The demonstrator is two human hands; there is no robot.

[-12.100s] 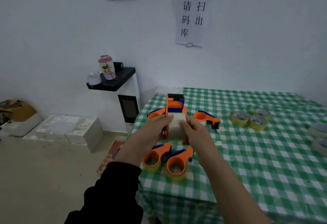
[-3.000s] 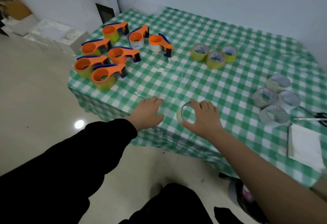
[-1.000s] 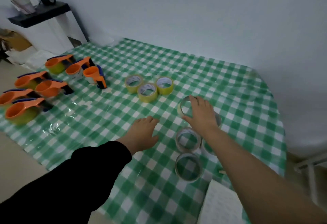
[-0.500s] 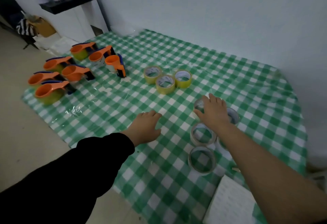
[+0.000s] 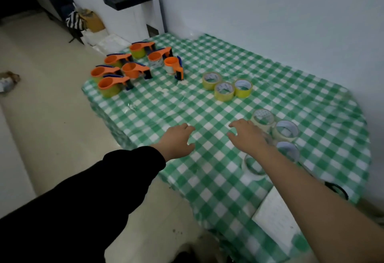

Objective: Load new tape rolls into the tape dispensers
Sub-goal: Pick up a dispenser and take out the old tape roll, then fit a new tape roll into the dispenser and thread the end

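Observation:
Several orange tape dispensers [image 5: 133, 69] with blue trim lie grouped at the table's far left corner. Three yellow tape rolls [image 5: 224, 91] sit together mid-table. Several clear tape rolls [image 5: 284, 130] stand at the right. My right hand [image 5: 247, 136] hovers just left of the clear rolls, fingers spread, holding nothing. My left hand [image 5: 178, 140] hovers over the cloth beside it, fingers apart and empty.
The table wears a green checked cloth [image 5: 207, 117]. A white paper pad [image 5: 276, 219] lies at the near edge. A white cabinet with a black shelf [image 5: 133, 0] stands by the wall beyond the table. Boxes and bags lie on the floor at left.
My right hand has let go of the clear roll among the others and drawn back to the left. The view has swung left, bringing the dispensers nearer the middle.

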